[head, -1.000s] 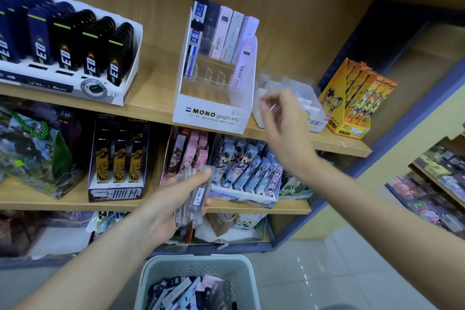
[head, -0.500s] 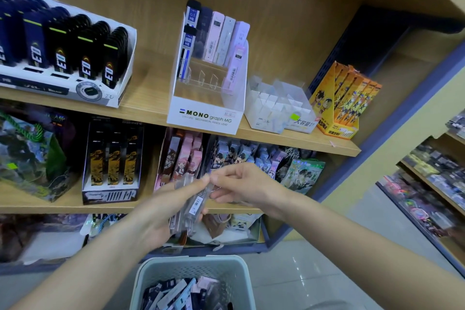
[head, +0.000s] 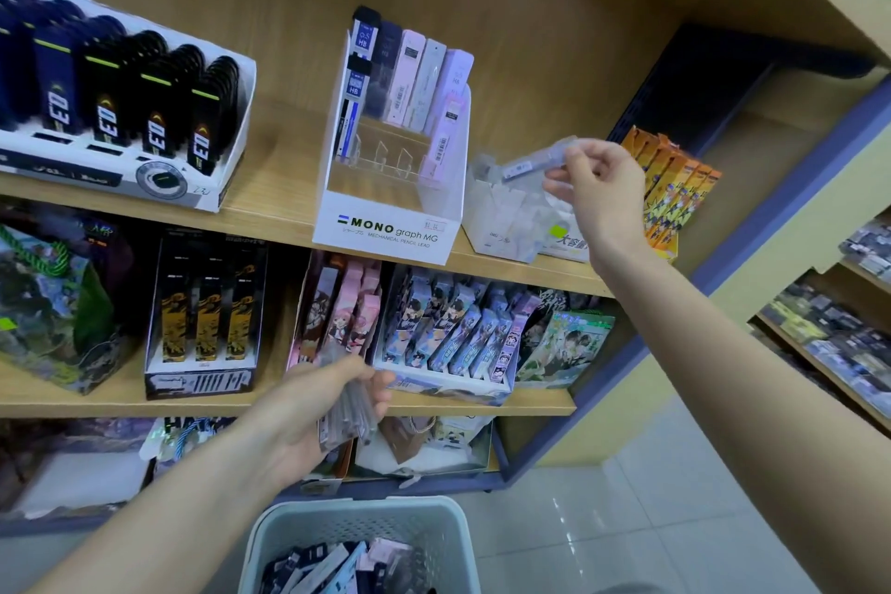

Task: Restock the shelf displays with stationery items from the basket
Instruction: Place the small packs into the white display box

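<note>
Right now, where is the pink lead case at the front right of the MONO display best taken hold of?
Grip its top end from above: the pink lead case stands nearly upright against the right wall of the MONO display, leaving only the top free.

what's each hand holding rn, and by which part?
Right hand pinches one clear lead case by its right end, fingers on top. Left hand grips a bundle of clear cases about mid-length.
</note>
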Demonstrator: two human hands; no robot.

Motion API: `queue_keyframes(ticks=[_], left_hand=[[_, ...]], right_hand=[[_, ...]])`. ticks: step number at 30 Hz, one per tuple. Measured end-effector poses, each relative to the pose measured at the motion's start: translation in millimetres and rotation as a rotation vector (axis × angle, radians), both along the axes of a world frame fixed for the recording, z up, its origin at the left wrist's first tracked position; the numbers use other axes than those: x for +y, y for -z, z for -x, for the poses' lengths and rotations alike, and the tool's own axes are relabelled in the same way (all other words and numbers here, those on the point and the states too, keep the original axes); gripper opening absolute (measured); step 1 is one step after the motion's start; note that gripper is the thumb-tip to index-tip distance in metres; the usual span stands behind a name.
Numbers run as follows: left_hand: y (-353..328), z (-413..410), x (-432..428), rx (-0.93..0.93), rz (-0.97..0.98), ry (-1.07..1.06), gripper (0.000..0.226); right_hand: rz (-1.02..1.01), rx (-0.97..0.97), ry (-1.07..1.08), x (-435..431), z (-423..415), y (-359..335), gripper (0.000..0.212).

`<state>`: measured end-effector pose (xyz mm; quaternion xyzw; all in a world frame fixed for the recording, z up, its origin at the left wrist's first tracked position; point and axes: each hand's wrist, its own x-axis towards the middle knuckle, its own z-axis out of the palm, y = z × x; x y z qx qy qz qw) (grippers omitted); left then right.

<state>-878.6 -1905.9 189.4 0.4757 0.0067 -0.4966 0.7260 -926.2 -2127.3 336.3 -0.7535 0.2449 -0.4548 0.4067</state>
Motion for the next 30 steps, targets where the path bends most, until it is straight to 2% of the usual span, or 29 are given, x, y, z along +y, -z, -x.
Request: queue_keyframes(ticks=[6, 12, 18, 23, 30], left_hand=[[-1.3, -2.9, -2.9, 0.024, 0.025, -0.058, 0.022], [2.0, -5.9, -7.4, 0.024, 0.056, -0.036, 0.027], [3.5, -9.1, -8.7, 0.012, 0.029, -0.057, 0.026], [-0.3, -8.8, -7.3, -0.005, -0.032, -0.043, 0.017], [-2.4, -10.3, -7.7, -0.008, -0.044, -0.051, 0.015]], right_hand=[[0.329, 0.093, 0.039, -23.6, -35.7, 6.2, 0.003], [0.507, 0.271, -0.064, -33.7, -49.0, 8.2, 0.008], [0.530, 0.462, -0.136, -39.1, -54.8, 9.9, 0.006], [0.657, 0.453, -0.022, -43.2, -62.8, 16.9, 0.005], [0.610, 0.410, 0.054, -33.1, -52.4, 16.7, 0.012]])
